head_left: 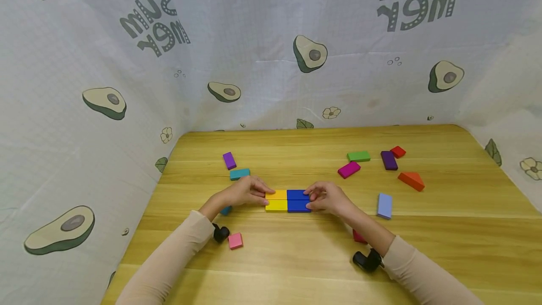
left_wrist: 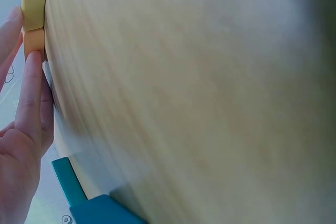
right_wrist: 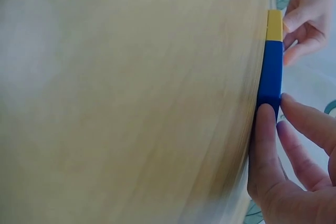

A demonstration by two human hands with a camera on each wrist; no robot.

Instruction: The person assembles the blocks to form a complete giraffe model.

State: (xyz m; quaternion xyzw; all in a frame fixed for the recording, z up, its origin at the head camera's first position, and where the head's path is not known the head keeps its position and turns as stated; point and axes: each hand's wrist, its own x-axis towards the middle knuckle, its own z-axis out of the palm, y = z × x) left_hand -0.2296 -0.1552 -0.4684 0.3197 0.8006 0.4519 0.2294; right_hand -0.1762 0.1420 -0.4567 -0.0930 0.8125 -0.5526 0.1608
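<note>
Two yellow blocks, a brighter one (head_left: 276, 206) in front and a more orange one (head_left: 277, 195) behind, lie against two blue blocks (head_left: 298, 206) in a flat two-by-two rectangle on the table. My left hand (head_left: 247, 191) touches the yellow end, thumb at the front block and index finger on the orange-yellow one. From the other side, my right hand (head_left: 328, 197) presses thumb and fingertips at the outer end of the blue pair. In the right wrist view, the thumb sits against the end of a blue block (right_wrist: 270, 74), beside a yellow one (right_wrist: 274, 24).
Purple (head_left: 229, 160) and teal (head_left: 240, 174) blocks lie behind my left hand; a pink one (head_left: 235, 241) lies nearer. To the right are green (head_left: 358, 156), magenta (head_left: 349, 169), dark purple (head_left: 389, 160), red (head_left: 398, 152), orange (head_left: 411, 180) and light blue (head_left: 385, 205) blocks. A printed curtain (head_left: 262, 69) surrounds the table.
</note>
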